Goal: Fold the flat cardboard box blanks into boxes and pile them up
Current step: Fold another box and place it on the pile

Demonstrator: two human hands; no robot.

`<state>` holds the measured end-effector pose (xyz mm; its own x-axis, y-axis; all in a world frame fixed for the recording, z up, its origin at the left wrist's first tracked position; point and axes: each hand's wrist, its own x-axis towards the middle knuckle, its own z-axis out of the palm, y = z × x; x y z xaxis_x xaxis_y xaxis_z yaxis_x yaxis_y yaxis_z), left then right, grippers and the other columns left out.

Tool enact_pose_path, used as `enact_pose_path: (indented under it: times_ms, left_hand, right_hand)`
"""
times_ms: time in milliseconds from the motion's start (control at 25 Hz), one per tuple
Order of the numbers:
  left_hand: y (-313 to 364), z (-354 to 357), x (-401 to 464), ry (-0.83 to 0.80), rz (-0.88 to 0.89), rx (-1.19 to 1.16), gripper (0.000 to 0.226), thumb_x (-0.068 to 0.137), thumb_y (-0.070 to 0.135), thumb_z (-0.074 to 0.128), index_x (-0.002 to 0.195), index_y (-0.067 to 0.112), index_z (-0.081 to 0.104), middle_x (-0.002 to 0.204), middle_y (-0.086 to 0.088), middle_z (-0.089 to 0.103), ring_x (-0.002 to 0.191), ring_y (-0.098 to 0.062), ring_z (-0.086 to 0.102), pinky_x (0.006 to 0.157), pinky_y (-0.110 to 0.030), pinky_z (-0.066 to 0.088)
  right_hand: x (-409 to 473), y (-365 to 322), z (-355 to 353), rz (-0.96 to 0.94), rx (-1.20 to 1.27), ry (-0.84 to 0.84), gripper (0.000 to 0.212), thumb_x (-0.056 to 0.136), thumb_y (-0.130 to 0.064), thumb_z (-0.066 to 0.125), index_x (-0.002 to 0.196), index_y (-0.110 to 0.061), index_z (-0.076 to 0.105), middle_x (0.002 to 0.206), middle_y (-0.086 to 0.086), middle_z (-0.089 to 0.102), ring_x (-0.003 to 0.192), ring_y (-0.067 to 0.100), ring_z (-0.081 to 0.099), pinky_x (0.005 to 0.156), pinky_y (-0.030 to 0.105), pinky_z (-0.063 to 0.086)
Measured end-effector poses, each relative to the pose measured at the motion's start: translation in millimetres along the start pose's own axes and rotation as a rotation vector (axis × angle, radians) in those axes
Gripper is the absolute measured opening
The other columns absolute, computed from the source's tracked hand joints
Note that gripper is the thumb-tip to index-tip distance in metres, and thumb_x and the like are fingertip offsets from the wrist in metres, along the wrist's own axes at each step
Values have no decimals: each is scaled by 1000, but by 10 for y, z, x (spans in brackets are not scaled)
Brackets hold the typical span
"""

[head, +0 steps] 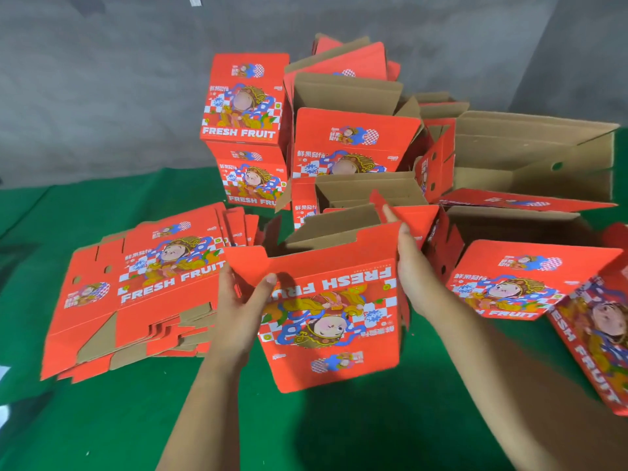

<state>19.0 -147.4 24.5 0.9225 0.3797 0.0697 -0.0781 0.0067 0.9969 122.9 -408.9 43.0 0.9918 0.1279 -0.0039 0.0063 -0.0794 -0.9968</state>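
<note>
Gripping the upside-down box, left hand pinches; right hand braces.

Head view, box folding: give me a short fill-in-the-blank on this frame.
1. The box held by both hands has its print facing ____.
2. The stack of flat blanks lies to the person's ____.
3. The floor covering is ____.
4. The left hand grips a ____ of the box.

Missing: upside down; left; green; flap
</note>
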Motion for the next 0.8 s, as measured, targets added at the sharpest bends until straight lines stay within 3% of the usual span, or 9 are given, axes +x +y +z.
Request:
enact_pose_path:
  times_ms: [160,240,320,400,440,520,600,720,800]
  left_hand:
    - [-29,-5,74,-25,-27,-62,29,83,31,82,103,30,61,98,7,71,102,-20,68,95,-53,56]
    - [-43,-67,92,-81,-43,-34,26,84,24,83,102,24,64,93,5,73,92,-15,69,83,-36,58]
    - [-12,-74,74,-177,-67,22,24,86,23,76,108,18,69,95,5,78,88,-11,73,72,-18,56]
    - [55,-18,87,-282,-91,77,25,93,16,71,118,13,69,106,1,80,98,-14,76,75,-17,57]
    - [113,26,108,-322,-85,118,25,96,15,69,120,14,69,109,2,79,101,-12,75,77,-16,56]
    - [192,115,180,-369,-52,218,23,99,21,66,122,19,66,109,14,78,100,-1,72,77,-9,52]
    - [224,186,247,-346,-14,293,21,102,30,62,121,22,64,105,26,75,99,6,70,75,-7,51]
    - [110,279,255,-218,115,363,40,107,36,50,144,24,47,121,17,72,120,-10,64,105,-34,50]
    - [14,360,216,-59,195,416,52,110,34,44,158,21,31,122,28,64,121,-8,59,114,-36,41]
  right_hand:
    - [-213,-96,-67,33,45,137,113,58,-107,42,148,-39,50,114,-23,56,131,-3,55,110,22,36]
    - [-203,-69,-109,69,21,67,126,42,-112,38,150,-47,45,138,-17,60,149,10,38,125,43,26]
    - [-304,38,-227,-7,-115,-72,99,57,-110,34,145,-65,41,170,-10,23,159,11,6,129,53,8]
    - [-354,131,-386,15,-213,-51,88,63,-107,38,144,-73,30,171,-18,-17,154,2,-19,129,49,-2]
    - [-357,164,-444,47,-247,-10,87,63,-106,38,144,-76,25,169,-19,-22,151,0,-23,128,48,-4]
    - [-366,190,-468,71,-330,62,78,74,-99,35,146,-74,21,173,-13,-8,156,5,-15,129,50,1]
    - [-338,253,-433,64,-425,129,67,92,-81,38,153,-62,19,170,-6,19,158,19,18,125,53,21]
    - [-376,347,-382,77,-526,207,53,98,-69,42,147,-52,30,150,3,46,132,34,53,107,56,43]
    - [-411,393,-399,53,-588,268,48,97,-71,39,134,-40,40,136,6,54,117,36,59,92,51,48]
